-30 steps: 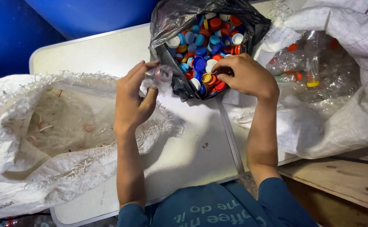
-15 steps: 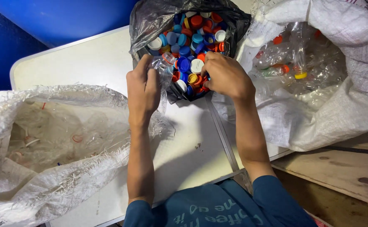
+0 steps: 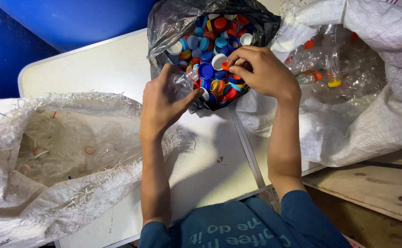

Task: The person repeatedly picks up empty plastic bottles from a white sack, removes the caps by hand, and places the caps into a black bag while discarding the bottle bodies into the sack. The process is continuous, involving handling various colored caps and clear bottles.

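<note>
- Left hand was curled around a crushed clear plastic bottle, thumb and fingers pressed on its sides; bottle neck pointed toward the black bag.
- Bottle sat over the far middle of the white table, touching the near rim of the black plastic bag.
- Right hand had its fingertips pinched together on a small orange-red cap; the pinch was just above the cap pile, near the bottle's mouth.
- Black bag lay open at the far edge of the table, filled with loose bottle caps: blue, orange, red, white, some yellow.
- Right wrist rested against the rim of a white woven sack at the right edge of the table; this sack held clear plastic bottles with orange and yellow caps on.
- A second white woven sack lay open at the left edge and near-left corner of the table, frayed rim up, with crushed clear bottles and a few loose cap rings inside.
- Left forearm crossed just beside the frayed rim of the left sack, apart from its contents.
- A blue barrel stood beyond the far-left corner of the table.
- Wooden boards showed below the right sack, beside the table's near-right corner.
- Person wore a dark blue shirt, seen at the near edge.
</note>
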